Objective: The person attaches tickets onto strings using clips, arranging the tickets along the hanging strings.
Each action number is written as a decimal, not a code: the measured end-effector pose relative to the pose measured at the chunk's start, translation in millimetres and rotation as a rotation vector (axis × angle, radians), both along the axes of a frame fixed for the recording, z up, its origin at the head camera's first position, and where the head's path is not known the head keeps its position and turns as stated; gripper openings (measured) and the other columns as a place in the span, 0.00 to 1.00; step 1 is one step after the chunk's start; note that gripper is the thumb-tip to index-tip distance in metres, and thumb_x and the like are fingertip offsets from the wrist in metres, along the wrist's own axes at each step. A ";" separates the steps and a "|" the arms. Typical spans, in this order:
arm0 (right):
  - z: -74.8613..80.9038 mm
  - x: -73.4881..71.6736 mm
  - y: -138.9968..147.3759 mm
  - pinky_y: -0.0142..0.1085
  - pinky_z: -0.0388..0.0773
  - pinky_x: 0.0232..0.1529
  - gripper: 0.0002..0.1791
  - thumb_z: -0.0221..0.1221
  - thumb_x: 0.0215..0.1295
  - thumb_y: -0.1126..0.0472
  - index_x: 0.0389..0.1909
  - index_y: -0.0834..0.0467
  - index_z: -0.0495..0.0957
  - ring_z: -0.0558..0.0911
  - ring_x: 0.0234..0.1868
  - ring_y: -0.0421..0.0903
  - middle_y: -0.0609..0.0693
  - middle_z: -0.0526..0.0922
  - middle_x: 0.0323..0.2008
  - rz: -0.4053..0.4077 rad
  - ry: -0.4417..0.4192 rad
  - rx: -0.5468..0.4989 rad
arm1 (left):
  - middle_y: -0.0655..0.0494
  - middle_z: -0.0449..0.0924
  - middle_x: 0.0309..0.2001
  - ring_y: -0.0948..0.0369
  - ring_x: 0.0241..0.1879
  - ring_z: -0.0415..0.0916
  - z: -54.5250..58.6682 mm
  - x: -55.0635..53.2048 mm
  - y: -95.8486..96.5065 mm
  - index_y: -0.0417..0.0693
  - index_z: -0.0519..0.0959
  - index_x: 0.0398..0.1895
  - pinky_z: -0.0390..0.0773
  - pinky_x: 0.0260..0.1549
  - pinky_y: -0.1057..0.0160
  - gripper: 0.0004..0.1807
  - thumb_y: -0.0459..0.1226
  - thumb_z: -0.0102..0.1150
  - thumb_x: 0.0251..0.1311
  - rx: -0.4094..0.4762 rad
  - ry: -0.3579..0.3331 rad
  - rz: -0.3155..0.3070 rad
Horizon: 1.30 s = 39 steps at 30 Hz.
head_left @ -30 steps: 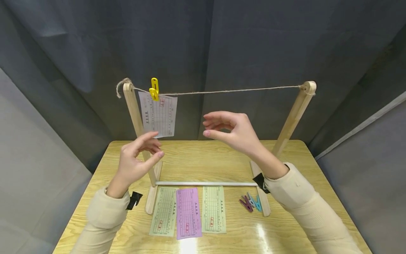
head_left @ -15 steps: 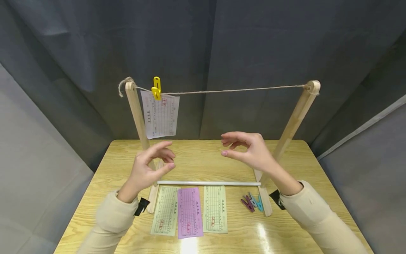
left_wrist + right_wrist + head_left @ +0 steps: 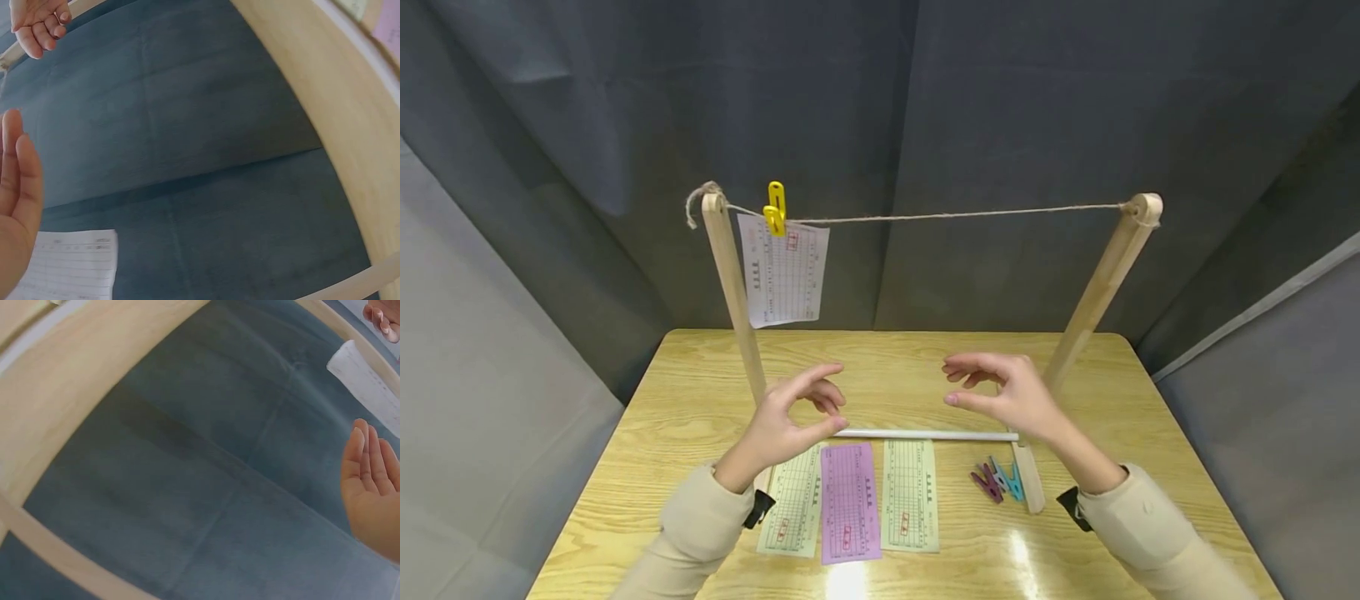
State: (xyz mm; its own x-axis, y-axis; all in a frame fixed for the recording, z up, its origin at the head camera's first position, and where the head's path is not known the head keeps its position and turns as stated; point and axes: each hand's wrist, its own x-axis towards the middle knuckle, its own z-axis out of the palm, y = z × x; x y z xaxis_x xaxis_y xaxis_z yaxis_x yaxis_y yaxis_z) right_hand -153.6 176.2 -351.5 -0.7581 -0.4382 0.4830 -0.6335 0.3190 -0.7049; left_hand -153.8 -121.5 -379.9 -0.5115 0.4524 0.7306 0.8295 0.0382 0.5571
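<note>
My left hand (image 3: 793, 421) hovers over the rack's left foot and the left green slip (image 3: 796, 508), hiding part of both; its loosely bent fingers hold nothing. Across from it, my right hand (image 3: 1003, 396) is held in the air near the right post, thumb and fingers apart and nothing between them. A purple slip (image 3: 850, 504) lies beside the left green one, and another green slip (image 3: 910, 500) is to its right. On the twine (image 3: 940, 216) a yellow clothespin (image 3: 775, 210) grips a white slip (image 3: 786, 275), which also shows in the left wrist view.
The wooden rack has a left post (image 3: 730, 283), a right post (image 3: 1101, 287) and a white crossbar (image 3: 925, 434). A purple clothespin (image 3: 987, 483) lies with grey and blue ones (image 3: 1013, 479) by its right foot. A dark curtain (image 3: 1000, 108) hangs behind the table (image 3: 640, 467).
Both hands have come down from near the line toward the table and the left hand has also shifted right. The white slip stays hanging; the slips and clothespins on the table lie as before.
</note>
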 end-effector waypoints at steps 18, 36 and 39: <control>-31.7 20.4 19.1 0.40 0.77 0.29 0.20 0.66 0.42 0.75 0.40 0.71 0.77 0.78 0.31 0.41 0.57 0.81 0.32 -0.098 -0.013 0.120 | 0.47 0.78 0.31 0.64 0.26 0.75 -58.2 -3.2 12.8 0.32 0.67 0.55 0.77 0.27 0.66 0.31 0.28 0.66 0.46 -0.214 -0.287 -0.012; -150.2 3.6 64.1 0.33 0.71 0.28 0.22 0.70 0.44 0.60 0.42 0.64 0.79 0.70 0.32 0.43 0.50 0.77 0.37 -0.282 -0.121 0.214 | 0.47 0.75 0.32 0.63 0.29 0.71 -135.1 -10.1 23.1 0.42 0.68 0.58 0.74 0.29 0.68 0.34 0.31 0.69 0.44 -0.411 -0.530 0.112; -168.2 5.8 71.9 0.32 0.67 0.28 0.23 0.70 0.44 0.58 0.43 0.63 0.79 0.67 0.32 0.44 0.51 0.75 0.40 -0.321 -0.177 0.251 | 0.45 0.74 0.33 0.61 0.31 0.71 -150.4 -11.7 25.5 0.43 0.69 0.57 0.74 0.31 0.65 0.32 0.33 0.69 0.44 -0.450 -0.523 0.124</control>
State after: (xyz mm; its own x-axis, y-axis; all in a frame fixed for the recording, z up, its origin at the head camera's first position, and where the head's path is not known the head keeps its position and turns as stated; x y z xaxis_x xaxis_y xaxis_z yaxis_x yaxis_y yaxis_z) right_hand -147.9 248.0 -519.7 -0.9365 -0.2539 0.2420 -0.3506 0.6552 -0.6692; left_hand -165.5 -95.9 -530.4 -0.8120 0.5691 0.1298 0.4315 0.4356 0.7899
